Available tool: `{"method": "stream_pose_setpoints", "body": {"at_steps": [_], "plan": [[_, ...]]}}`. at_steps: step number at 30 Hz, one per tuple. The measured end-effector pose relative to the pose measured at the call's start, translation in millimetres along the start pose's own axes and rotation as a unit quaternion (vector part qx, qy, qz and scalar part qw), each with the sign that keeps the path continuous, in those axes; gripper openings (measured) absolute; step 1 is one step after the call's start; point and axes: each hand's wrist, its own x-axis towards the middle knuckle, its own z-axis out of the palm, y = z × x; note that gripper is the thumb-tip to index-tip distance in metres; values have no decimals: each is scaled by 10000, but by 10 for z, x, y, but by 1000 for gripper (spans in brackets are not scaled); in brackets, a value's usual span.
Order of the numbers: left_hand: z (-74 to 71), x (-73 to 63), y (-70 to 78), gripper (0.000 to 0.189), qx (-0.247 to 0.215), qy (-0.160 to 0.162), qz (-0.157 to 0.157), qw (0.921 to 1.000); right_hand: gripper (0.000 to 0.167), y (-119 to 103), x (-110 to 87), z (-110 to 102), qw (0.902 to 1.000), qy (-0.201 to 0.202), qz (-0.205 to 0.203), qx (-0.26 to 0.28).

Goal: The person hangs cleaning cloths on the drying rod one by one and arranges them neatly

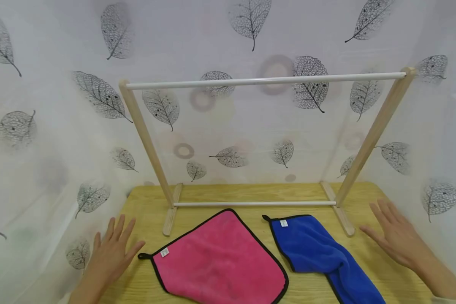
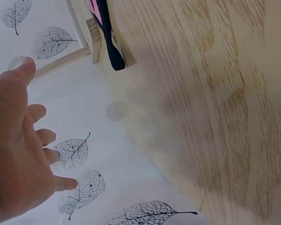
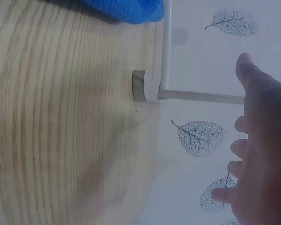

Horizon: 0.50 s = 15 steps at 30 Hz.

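A pink towel (image 1: 220, 257) with black edging, a small white tag and a black hanging loop lies spread on the wooden table. To its right lies a blue towel (image 1: 311, 245), also black-edged, its lower part bunched and folded. My left hand (image 1: 112, 253) is just left of the pink towel's loop, fingers spread and holding nothing. On the far side, my right hand (image 1: 397, 234) is held with straight fingers, right of the blue towel and apart from it. Both wrist views show the hands with nothing in them; the left one catches the black loop (image 2: 114, 56).
Behind the towels stands a rack with wooden side posts (image 1: 376, 135), a white top bar (image 1: 266, 80) and a white lower bar (image 1: 254, 204). Its feet (image 1: 171, 211) rest on the table (image 1: 247, 192). A leaf-printed white sheet (image 1: 228, 122) hangs around the back and sides.
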Motion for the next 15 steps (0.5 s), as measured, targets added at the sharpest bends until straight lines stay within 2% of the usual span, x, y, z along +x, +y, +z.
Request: {"method": "stream_pose_setpoints", "body": {"at_steps": [3,8,15], "plan": [[6,0,44,79,1,105,55,9999,78,-49,30,3,9999,8,-130,-56],[26,20,134,76,-82,336,265,9991,78,-162,49,38,9992,-39,19,389],[53,71,268,75,-253,100,329,9991,78,-344,127,91,9968,-211,67,764]]}}
